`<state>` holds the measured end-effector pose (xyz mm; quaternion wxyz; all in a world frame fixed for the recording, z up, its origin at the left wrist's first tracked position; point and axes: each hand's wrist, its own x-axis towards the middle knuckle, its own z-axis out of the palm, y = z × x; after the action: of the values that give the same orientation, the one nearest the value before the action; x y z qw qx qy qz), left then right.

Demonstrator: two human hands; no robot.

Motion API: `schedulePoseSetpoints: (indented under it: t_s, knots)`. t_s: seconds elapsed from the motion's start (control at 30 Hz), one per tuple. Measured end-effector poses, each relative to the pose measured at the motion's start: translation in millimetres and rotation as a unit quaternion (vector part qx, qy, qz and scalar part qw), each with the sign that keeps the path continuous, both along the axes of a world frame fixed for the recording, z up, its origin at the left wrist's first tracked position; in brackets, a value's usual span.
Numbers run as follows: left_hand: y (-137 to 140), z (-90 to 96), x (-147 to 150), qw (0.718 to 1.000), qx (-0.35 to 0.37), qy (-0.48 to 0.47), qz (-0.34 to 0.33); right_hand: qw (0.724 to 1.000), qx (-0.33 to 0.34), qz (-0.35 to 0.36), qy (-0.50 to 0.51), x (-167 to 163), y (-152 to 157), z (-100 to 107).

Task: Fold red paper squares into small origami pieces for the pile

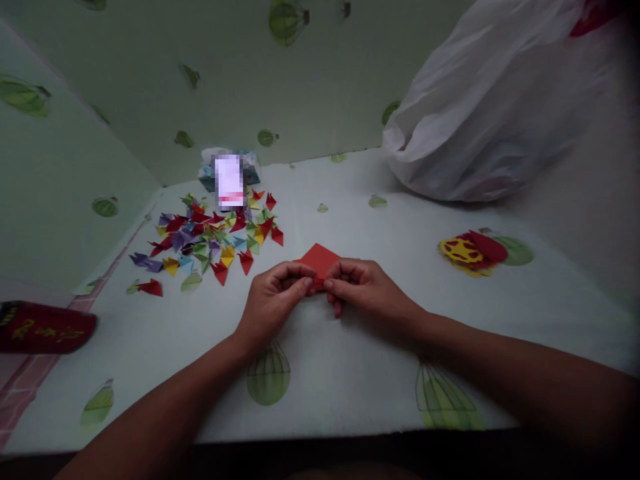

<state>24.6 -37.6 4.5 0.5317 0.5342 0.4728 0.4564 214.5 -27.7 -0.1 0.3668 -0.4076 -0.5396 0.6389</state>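
Observation:
Both of my hands pinch a small piece of red paper near the middle of the table. My left hand (281,291) is closed on its left side, thumb against the curled index finger. My right hand (356,283) grips the right side the same way, its lower fingers curled beneath. Just beyond the fingertips lies a flat orange-red paper square (318,259), one corner pointing away from me. Whether it is joined to the pinched piece is hidden by the fingers. To the left of my hands, many folded paper cranes (210,237) in mixed colours lie in a heap.
A lit phone (229,179) leans on a tissue box (254,168) behind the cranes. On the right sit yellow and red paper cut-outs (465,253) and a large white plastic bag (465,133). A dark red object with yellow characters (50,327) lies at the left edge.

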Motion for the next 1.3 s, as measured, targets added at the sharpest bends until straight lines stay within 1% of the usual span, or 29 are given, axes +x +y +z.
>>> schedulePoseSetpoints:
  t_s: [0.13, 0.27, 0.5, 0.73, 0.93, 1.03, 1.13, 1.2, 1.3]
  knots:
    - [-1.1, 0.9, 0.3, 1.0, 0.002, 0.005, 0.017, 1.0, 0.003, 0.005, 0.011, 0.9, -0.5, 0.6]
    - [-1.7, 2.6, 1.2, 0.999, 0.023, 0.005, 0.045, 0.999, -0.001, 0.016, 0.036, 2.2, -1.0, 0.7]
    - [-2.5, 4.3, 1.6, 0.996, 0.05, 0.013, 0.072, 0.997, -0.021, 0.004, 0.069, 2.4, -2.7, -0.4]
    - [-4.0, 2.2, 2.0, 0.996, 0.056, 0.025, 0.067, 0.998, -0.011, 0.0, 0.062, 2.2, -2.3, 0.5]
    - [-6.5, 1.8, 4.0, 0.997, 0.042, 0.026, 0.054, 0.999, -0.001, 0.004, 0.039, 2.3, -1.4, 0.4]
    - [-6.9, 1.7, 4.1, 0.997, 0.048, 0.024, 0.054, 0.999, -0.003, 0.012, 0.039, 2.4, -0.9, 0.7]
    - [-6.9, 2.1, 3.9, 0.997, 0.057, 0.033, 0.037, 0.999, -0.005, 0.025, 0.037, 2.5, -0.9, -0.5]
    - [-6.7, 2.5, 3.9, 0.998, 0.048, 0.019, 0.023, 0.999, -0.006, 0.024, 0.036, 2.7, -1.4, -1.3]
    - [-5.8, 2.3, 3.7, 0.999, 0.023, -0.03, 0.016, 0.999, -0.006, 0.006, 0.038, 2.9, -2.4, -0.7]
